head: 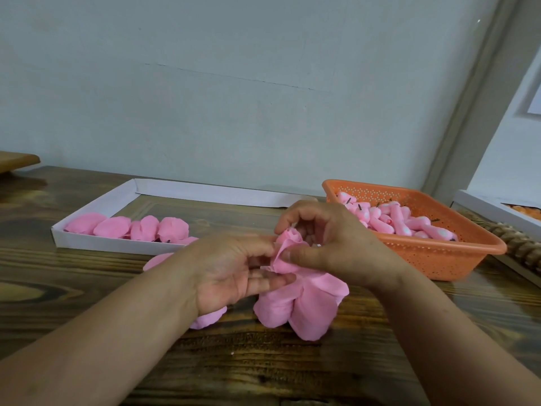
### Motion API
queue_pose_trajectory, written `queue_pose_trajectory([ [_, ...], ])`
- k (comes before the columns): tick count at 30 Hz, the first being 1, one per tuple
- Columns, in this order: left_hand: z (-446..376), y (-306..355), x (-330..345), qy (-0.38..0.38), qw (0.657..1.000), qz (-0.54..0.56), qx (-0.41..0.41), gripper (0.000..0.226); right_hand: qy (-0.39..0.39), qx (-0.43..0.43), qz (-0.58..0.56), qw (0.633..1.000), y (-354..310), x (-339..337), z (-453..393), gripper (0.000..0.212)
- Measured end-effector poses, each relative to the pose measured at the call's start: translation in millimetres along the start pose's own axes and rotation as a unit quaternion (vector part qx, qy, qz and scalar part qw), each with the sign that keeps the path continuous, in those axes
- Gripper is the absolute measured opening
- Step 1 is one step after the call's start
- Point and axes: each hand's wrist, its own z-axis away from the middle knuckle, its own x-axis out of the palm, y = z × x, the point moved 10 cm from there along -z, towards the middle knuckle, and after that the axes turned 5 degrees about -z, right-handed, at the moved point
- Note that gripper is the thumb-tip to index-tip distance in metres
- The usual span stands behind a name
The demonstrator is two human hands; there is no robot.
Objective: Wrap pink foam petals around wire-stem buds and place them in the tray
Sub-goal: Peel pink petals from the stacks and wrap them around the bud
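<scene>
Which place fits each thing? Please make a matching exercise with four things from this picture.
Things:
1. orange perforated plastic basket
2. white shallow cardboard tray
3. pink foam flower being wrapped
4. loose pink foam petals

Places:
A. between both hands
B. far left on the table
C. on the table under the hands
D. at the right, holding pink buds

Pairs: 1-D, 2-B, 3-A, 4-C
</scene>
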Motion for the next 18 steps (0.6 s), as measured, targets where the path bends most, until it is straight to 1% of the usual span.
queue_pose_trajectory([
  [1,0,1,0,-0.001,1.0,-0.001,0.006,0.03,0.008,0.005,-0.01,1.0,3,-2,0,0.025],
  [4,2,7,3,-0.02,0.999,0.004,0.025,0.054,0.033,0.014,-0.037,0.999,8,-8,-1,0.019],
  [6,5,12,8,-0.044,0.998,-0.019,0.047,0.061,0.041,0.017,-0.044,0.998,10,-10,-1,0.017],
  [8,7,13,10,-0.05,0.996,-0.044,0.06,0.054,0.045,0.018,-0.05,0.998,11,-11,0,0.017],
  [13,3,12,1,-0.001,0.997,-0.026,0.069,0.039,0.022,0.011,-0.081,0.996,9,-6,-1,0.021],
  [18,0,7,-4,0.025,0.998,-0.009,0.05,0.038,0.025,0.003,-0.073,0.997,4,-4,0,0.024],
])
